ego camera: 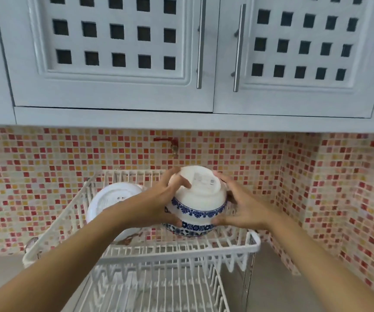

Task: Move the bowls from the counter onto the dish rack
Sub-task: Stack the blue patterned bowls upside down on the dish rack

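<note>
A stack of upside-down white bowls with blue flower bands [198, 206] sits tilted over the upper tier of the white wire dish rack [252, 243]. My left hand [159, 203] grips the stack's left side, thumb under the lower rim and fingers on the top bowl's base. On the right side, my right hand [242, 206] clasps the same stack. Whether the bowls rest on the rack wires is hidden by my hands.
A white plate [107, 199] stands on edge in the rack's left part. The rack's lower tier [159, 289] lies below. Mosaic tile wall [46, 176] surrounds the grey counter [269, 284]. White cabinets [114, 64] hang overhead. A red tap [170, 143] sticks from the wall.
</note>
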Demonstrator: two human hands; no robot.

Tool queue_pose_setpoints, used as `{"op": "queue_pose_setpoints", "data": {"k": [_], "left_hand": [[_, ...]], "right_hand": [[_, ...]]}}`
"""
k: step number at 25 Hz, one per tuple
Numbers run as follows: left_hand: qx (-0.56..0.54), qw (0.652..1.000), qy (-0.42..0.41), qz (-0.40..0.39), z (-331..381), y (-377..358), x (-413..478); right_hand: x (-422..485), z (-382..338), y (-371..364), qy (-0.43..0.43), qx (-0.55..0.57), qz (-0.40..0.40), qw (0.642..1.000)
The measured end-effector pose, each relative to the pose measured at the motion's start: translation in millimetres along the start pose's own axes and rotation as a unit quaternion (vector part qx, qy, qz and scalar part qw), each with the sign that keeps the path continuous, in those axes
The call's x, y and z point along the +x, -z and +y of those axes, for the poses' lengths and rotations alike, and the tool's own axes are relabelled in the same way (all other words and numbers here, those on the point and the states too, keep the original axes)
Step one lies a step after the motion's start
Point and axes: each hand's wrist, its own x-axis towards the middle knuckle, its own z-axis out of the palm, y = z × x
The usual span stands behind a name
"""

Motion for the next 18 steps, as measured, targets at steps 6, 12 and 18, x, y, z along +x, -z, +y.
{"op": "queue_pose_setpoints", "data": {"k": [6,12,18], "left_hand": [[0.074,0.996,-0.018,0.043,-8,-29,1],[0.202,0.976,-0.021,0.081,-8,-42,2],[0.198,0.976,-0.022,0.090,-10,-45,0]], "right_hand": [[10,5,-4,-0.018,-0.069,-0.014,0.997],[11,6,-5,-0.004,-0.117,-0.041,0.992],[10,7,-7,0.007,-0.119,-0.035,0.992]]}}
